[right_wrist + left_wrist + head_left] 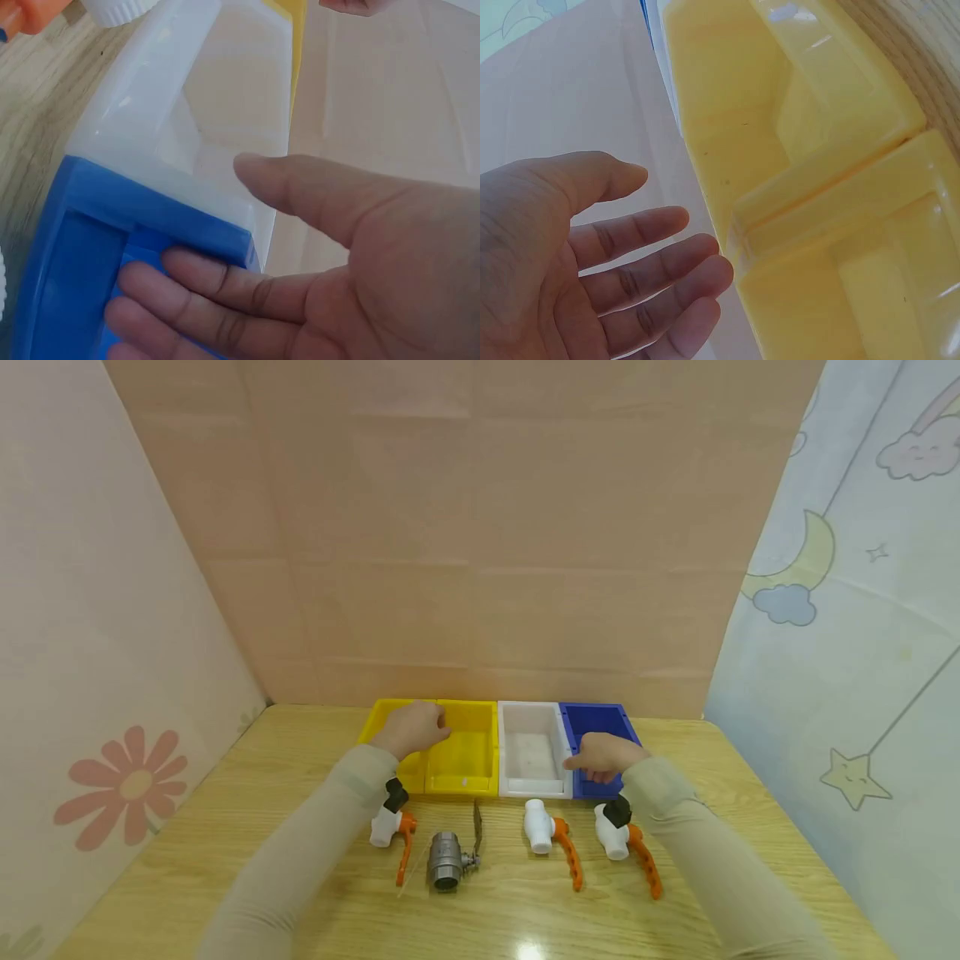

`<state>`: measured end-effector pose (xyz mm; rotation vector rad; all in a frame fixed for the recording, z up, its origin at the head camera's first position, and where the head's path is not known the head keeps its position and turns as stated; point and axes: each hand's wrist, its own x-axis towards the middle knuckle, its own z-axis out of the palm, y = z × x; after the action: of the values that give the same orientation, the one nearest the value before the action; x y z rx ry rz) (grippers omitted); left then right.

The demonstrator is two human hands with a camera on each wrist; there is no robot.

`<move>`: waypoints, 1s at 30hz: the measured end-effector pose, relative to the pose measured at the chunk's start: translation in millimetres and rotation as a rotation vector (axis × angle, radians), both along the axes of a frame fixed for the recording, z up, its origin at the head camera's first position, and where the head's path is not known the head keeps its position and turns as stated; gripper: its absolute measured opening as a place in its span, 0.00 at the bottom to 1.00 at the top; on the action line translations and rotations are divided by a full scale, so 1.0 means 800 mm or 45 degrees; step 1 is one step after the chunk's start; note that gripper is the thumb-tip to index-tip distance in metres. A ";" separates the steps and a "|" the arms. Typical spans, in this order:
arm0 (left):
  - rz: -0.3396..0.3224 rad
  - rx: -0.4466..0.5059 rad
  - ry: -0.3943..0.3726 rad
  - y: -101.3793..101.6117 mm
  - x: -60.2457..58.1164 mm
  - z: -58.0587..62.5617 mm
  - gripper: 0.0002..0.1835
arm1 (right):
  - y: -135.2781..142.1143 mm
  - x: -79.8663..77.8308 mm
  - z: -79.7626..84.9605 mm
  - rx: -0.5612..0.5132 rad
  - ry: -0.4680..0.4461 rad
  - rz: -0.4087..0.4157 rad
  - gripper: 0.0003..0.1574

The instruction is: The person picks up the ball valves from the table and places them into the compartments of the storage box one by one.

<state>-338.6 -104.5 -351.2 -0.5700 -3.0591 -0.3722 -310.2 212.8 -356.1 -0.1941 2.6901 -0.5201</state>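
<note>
Above the two yellow bins (463, 752), my left hand (414, 727) hangs with loosely bent fingers and holds nothing; its palm shows in the left wrist view. Over the blue bin (597, 720) is my right hand (606, 753), thumb apart from the fingers, also holding nothing. Between them stands a white bin (531, 750). On the table in front lie three white plastic ball valves with orange handles: one at left (384, 827), one near the middle (537, 828), one at right (613, 837). A metal ball valve (446, 862) lies among them, its lever pointing toward the bins.
The bins form one row near the back of the wooden table (300, 760). A tan backdrop (480, 568) rises behind them, with patterned cloth walls at both sides. Dark wrist mounts (395, 795) sit under both forearms.
</note>
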 end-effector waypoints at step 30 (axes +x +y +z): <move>-0.020 -0.026 0.017 -0.057 0.047 0.058 0.10 | -0.019 0.002 0.002 0.166 0.034 -0.050 0.17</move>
<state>-301.2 -150.3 -304.8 -0.5953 -3.0506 -0.3357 -308.8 197.4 -354.5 -0.1131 2.7467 -0.3540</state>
